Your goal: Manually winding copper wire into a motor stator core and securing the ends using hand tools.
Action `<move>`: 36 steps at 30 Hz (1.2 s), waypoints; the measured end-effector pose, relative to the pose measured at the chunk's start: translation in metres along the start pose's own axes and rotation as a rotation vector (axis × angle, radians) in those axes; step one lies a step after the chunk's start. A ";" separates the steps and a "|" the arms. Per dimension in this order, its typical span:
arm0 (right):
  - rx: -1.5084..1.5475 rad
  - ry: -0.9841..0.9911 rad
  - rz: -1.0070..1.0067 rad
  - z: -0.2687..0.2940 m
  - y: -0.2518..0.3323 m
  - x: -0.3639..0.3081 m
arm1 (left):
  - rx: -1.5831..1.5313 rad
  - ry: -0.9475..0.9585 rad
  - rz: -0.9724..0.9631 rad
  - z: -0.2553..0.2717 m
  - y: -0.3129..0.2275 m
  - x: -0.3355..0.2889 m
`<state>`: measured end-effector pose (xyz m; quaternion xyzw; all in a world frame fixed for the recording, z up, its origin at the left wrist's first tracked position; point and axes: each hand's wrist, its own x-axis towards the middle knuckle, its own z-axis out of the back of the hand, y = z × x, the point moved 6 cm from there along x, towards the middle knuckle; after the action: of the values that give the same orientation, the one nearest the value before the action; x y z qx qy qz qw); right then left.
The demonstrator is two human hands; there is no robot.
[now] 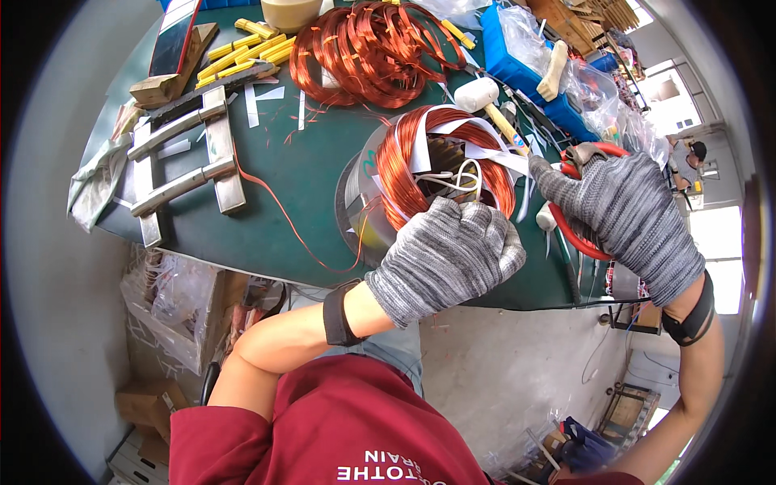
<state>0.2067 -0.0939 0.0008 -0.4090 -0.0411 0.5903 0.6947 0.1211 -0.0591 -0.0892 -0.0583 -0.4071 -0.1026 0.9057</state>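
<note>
A motor stator (pixel 347 190) with a thick ring of copper winding (pixel 400 166) stands on the green tabletop. White insulating paper strips (pixel 420 145) stick out of the winding, and white leads (pixel 462 176) loop in its middle. My left hand (pixel 449 255), in a grey knitted glove, is closed over the winding's near side; its fingertips and whatever they grip are hidden. To the right of the stator, my gloved right hand (pixel 622 214) is wrapped round the red handles of scissors (pixel 575 236). The scissors' blades cannot be made out.
Behind the stator lie copper wire coils (pixel 368 56) and yellow bundles (pixel 250 52). A metal frame (pixel 182 162) sits at the left. A white-headed mallet (pixel 477 94) lies near blue bins (pixel 529 77) at the right. The table's near edge (pixel 533 307) curves below my hands.
</note>
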 end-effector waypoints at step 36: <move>1.519 -0.934 -0.127 -0.094 -0.018 0.088 | -0.816 0.724 0.529 -0.039 0.123 0.048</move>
<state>0.2979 -0.0669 -0.0886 0.4465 0.0596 0.5252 0.7220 0.2095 0.0463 -0.0816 -0.4616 0.0276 -0.0349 0.8860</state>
